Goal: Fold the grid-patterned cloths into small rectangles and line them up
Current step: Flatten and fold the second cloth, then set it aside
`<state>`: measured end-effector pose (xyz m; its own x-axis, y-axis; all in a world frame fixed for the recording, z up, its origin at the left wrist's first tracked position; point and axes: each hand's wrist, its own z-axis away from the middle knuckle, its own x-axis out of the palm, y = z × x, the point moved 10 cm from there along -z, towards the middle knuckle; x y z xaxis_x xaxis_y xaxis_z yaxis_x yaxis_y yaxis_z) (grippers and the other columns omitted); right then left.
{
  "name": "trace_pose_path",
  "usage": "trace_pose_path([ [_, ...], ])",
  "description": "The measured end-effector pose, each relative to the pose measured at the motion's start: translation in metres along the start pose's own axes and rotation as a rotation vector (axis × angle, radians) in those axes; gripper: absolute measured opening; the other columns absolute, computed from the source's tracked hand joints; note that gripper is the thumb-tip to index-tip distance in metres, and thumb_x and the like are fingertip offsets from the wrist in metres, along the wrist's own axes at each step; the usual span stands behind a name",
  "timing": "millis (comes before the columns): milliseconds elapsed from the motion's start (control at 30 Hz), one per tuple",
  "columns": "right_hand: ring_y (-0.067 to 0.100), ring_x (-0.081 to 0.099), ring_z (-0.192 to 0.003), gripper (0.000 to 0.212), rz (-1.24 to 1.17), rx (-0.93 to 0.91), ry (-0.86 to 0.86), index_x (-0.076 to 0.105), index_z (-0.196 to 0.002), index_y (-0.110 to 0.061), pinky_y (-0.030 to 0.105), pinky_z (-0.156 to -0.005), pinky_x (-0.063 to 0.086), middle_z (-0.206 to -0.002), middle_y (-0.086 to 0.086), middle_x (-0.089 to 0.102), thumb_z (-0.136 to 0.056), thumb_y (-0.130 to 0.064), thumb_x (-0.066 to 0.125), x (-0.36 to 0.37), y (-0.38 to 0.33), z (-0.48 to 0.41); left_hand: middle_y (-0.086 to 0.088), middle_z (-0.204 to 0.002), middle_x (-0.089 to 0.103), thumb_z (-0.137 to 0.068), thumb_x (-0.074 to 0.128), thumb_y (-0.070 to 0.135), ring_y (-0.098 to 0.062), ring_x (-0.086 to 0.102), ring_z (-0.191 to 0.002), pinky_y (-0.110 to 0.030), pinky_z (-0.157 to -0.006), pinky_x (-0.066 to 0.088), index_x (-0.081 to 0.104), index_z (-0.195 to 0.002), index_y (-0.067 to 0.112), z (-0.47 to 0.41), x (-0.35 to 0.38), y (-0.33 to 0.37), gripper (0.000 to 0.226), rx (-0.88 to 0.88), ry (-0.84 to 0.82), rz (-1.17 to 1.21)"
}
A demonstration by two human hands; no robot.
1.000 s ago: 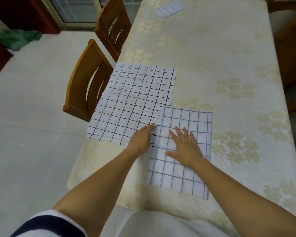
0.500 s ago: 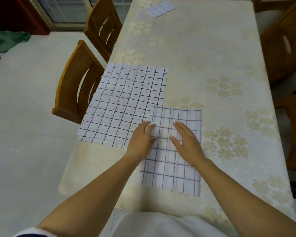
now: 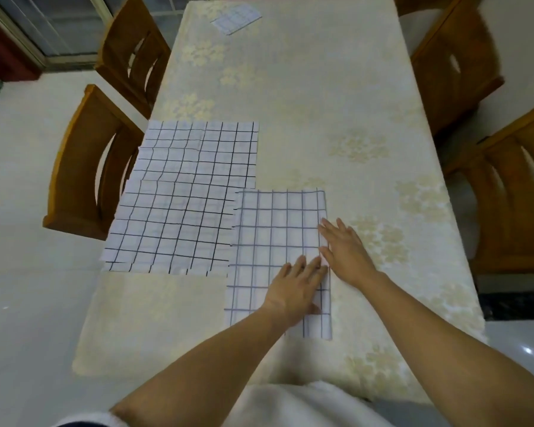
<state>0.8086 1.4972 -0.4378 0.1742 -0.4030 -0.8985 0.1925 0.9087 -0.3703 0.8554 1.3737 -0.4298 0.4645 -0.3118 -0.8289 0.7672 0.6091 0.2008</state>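
A white cloth with a blue grid (image 3: 269,235), folded to a tall rectangle, lies on the table in front of me. My left hand (image 3: 293,291) lies flat on its lower right part, fingers straight. My right hand (image 3: 346,251) lies flat across the cloth's right edge, partly on the tablecloth. To the left sits a stack of unfolded cloths with black grid lines (image 3: 185,198), its left side reaching the table's left edge. A small folded grid cloth (image 3: 236,18) rests at the far end of the table.
The table (image 3: 336,103) wears a cream floral tablecloth. Two wooden chairs (image 3: 87,167) stand along its left side and two more (image 3: 512,192) along the right. Pale floor surrounds it.
Both hands have slid rightward over the blue-grid cloth, from its left and middle to its right edge. The cloth stays flat.
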Motion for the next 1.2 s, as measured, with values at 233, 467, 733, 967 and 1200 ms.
trace_pose_path([
  [233,0.023,0.007,-0.153,0.06,-0.078,0.022,0.021,0.024,-0.157,-0.02,0.038,-0.123,0.011,-0.165,-0.006,0.015,-0.104,-0.035,0.046,-0.018,0.009,-0.015,0.0,-0.166,-0.02,-0.097,0.046,0.061,-0.027,-0.016,-0.154,-0.043,-0.121,-0.011,-0.018,-0.158,0.02,-0.009,-0.003,0.006,0.097,0.013,0.016,-0.109],
  [467,0.022,0.007,-0.153,0.065,-0.078,-0.02,0.009,0.02,-0.158,-0.021,0.038,-0.124,0.011,-0.166,-0.005,0.012,-0.102,-0.039,0.048,-0.015,0.008,-0.009,0.003,-0.165,-0.024,-0.1,0.043,0.058,-0.026,-0.02,-0.153,-0.044,-0.123,-0.01,-0.021,-0.157,0.024,-0.004,0.004,-0.005,0.092,0.02,-0.034,-0.089],
  [733,0.022,0.005,-0.154,0.068,-0.052,-0.026,0.018,0.019,-0.158,-0.024,0.037,-0.123,0.006,-0.166,-0.004,0.01,-0.101,-0.044,0.049,-0.007,0.014,-0.008,0.005,-0.165,-0.024,-0.099,0.041,0.061,-0.023,-0.023,-0.152,-0.043,-0.124,-0.011,-0.02,-0.158,0.023,-0.004,0.008,-0.005,0.092,0.04,-0.052,-0.094],
  [967,0.021,0.009,-0.153,0.066,-0.102,-0.001,0.034,0.022,-0.157,-0.028,0.042,-0.123,0.017,-0.166,-0.003,0.013,-0.1,-0.048,0.048,-0.01,0.023,-0.008,0.004,-0.166,-0.023,-0.097,0.044,0.062,-0.025,-0.02,-0.153,-0.045,-0.125,-0.006,-0.018,-0.158,0.022,0.001,0.011,-0.006,0.095,0.017,-0.061,-0.088],
  [1200,0.023,0.005,-0.153,0.065,-0.058,0.039,0.023,0.024,-0.157,-0.03,0.043,-0.124,0.014,-0.167,0.004,0.01,-0.1,-0.046,0.051,-0.006,0.022,-0.008,0.002,-0.166,-0.022,-0.1,0.034,0.062,-0.024,-0.017,-0.153,-0.043,-0.125,-0.01,-0.018,-0.158,0.021,-0.002,-0.002,-0.001,0.088,0.031,-0.001,-0.13],
])
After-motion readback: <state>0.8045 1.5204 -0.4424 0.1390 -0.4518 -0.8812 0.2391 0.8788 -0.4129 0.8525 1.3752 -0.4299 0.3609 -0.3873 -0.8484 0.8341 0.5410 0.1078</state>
